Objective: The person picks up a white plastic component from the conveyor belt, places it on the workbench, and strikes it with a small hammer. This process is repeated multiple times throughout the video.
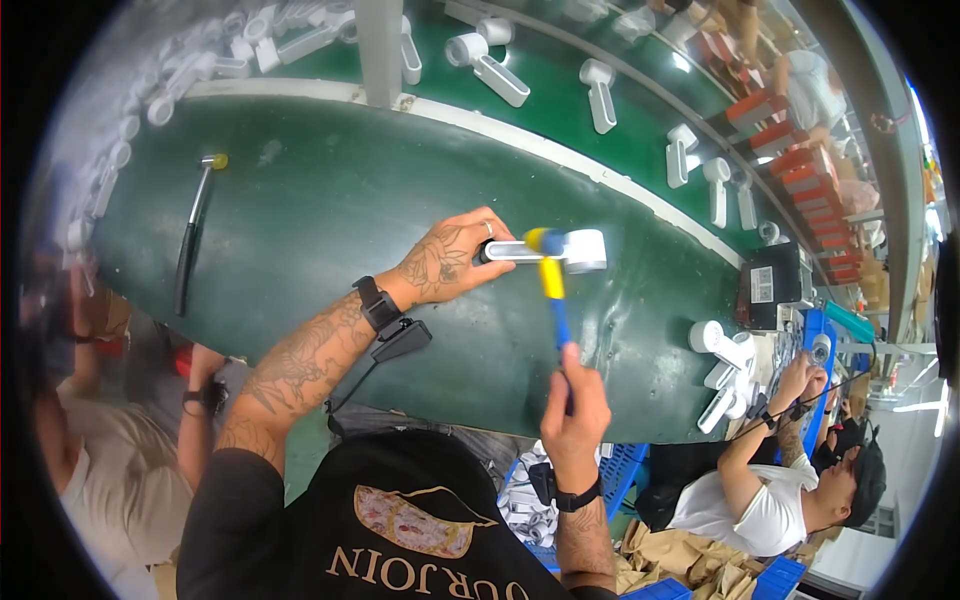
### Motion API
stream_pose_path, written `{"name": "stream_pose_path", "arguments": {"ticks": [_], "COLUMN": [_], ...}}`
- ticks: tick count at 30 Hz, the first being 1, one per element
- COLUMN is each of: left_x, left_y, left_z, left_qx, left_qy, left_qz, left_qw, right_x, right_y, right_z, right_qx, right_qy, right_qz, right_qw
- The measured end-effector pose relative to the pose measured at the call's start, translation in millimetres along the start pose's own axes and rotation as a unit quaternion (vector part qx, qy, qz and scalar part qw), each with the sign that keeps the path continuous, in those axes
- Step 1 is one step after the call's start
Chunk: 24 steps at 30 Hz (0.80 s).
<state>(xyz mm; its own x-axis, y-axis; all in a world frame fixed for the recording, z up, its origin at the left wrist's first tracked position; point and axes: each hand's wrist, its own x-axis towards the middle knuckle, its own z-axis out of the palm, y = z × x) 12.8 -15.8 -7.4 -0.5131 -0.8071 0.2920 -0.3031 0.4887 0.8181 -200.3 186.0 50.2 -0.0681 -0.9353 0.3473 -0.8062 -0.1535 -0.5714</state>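
On the green work table (300, 200), my left hand (452, 255) is closed round the handle end of a white plastic part with a round head (585, 251) and a long grey-inset handle. My right hand (577, 410) grips a small mallet (553, 280) with a yellow and blue handle. The mallet's blue and yellow head lies over the part's neck; whether it touches cannot be made out. A second hammer (188, 230), with a black grip and a yellow tip, lies to the left.
Similar white parts (500, 80) lie on a green belt beyond the white rail (520, 140). More are piled at the table's right end (730, 370). A grey post (380, 50) stands at the far edge. A blue crate (625, 470) holds parts below. Co-workers sit left and right.
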Motion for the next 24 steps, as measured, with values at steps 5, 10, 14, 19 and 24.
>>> {"name": "stream_pose_path", "arguments": {"ticks": [5, 10, 14, 19, 24], "left_x": [-1, 5, 72, 205, 292], "left_y": [5, 9, -6, -17, -30], "left_z": [-4, 10, 43, 67, 51], "left_qx": [-0.005, -0.012, 0.099, 0.089, 0.206], "left_qy": [-0.010, 0.046, 0.116, 0.241, 0.203], "left_qz": [-0.050, -0.055, 0.025, -0.039, -0.231], "left_qw": [0.999, 0.997, 0.988, 0.966, 0.929], "right_x": [3, -4, -37, -55, -49], "right_y": [-5, 11, 49, 71, 65], "right_z": [-1, -1, 1, 26, 28], "right_qx": [0.035, 0.079, 0.122, 0.224, 0.268], "right_qy": [-0.013, -0.010, 0.095, 0.169, 0.216], "right_qz": [0.006, 0.040, 0.115, 0.230, 0.236], "right_qw": [0.999, 0.996, 0.981, 0.932, 0.909]}}
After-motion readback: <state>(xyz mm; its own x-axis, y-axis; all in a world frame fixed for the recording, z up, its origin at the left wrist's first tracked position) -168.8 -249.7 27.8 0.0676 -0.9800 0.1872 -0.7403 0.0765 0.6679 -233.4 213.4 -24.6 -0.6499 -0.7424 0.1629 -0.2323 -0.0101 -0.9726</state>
